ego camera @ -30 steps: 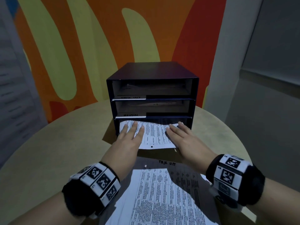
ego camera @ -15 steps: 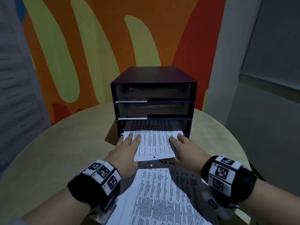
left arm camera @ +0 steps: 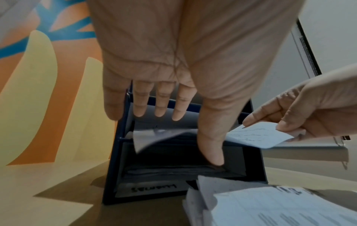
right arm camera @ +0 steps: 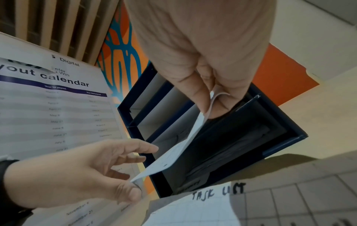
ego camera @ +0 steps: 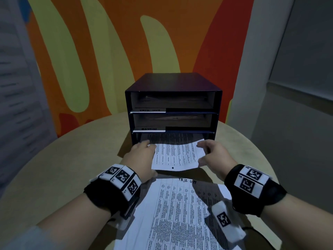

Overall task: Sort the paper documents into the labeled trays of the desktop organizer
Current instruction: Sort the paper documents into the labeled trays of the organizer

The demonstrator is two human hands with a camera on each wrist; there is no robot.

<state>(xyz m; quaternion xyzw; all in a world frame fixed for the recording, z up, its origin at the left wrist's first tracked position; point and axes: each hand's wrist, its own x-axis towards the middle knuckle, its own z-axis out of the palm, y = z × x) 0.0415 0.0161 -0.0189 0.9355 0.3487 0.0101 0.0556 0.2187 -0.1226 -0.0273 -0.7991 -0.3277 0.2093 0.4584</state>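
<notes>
A printed sheet was held at both side edges – pinched by the left hand and the right hand – half inside the organizer's bottom tray. Filing was judged underway; a level push inward seemed needed next.

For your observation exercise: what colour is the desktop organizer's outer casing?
Dark navy blue, nearly black; the organizer shows best in the head view.
</notes>
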